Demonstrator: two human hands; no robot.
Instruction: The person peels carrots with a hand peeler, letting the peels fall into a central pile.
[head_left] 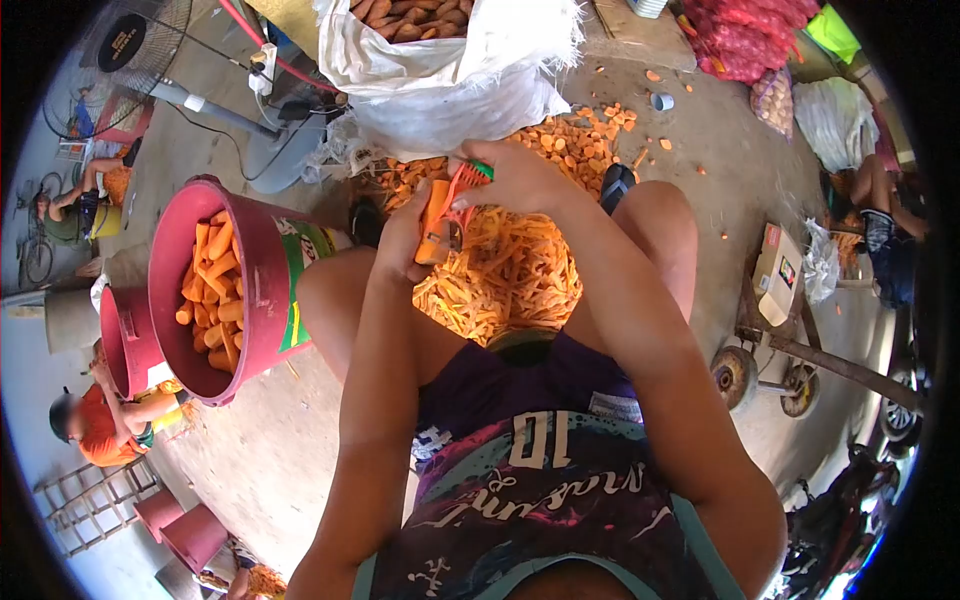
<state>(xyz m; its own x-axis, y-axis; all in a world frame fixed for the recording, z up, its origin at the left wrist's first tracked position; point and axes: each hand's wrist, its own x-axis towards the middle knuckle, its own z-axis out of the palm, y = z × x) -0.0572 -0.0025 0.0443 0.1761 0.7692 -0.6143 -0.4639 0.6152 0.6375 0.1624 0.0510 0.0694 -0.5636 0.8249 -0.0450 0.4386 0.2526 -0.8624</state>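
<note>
My left hand (406,236) is closed around an orange carrot (433,222), which it holds upright over a pile of peelings. In my right hand (513,175) is a peeler (466,186) with a red body and a green part at its end, its head against or very near the carrot's side. Below both hands, a heap of orange carrot peelings (510,275) lies between my knees. Farther out, cut carrot ends (590,135) are scattered on the floor.
A pink tub (168,290) of peeled carrots stands at my left. In front is a white sack (400,70) of unpeeled carrots. A fan (122,42) stands at the far left, a wheeled cart (765,340) at right. A person in orange (100,430) sits at left.
</note>
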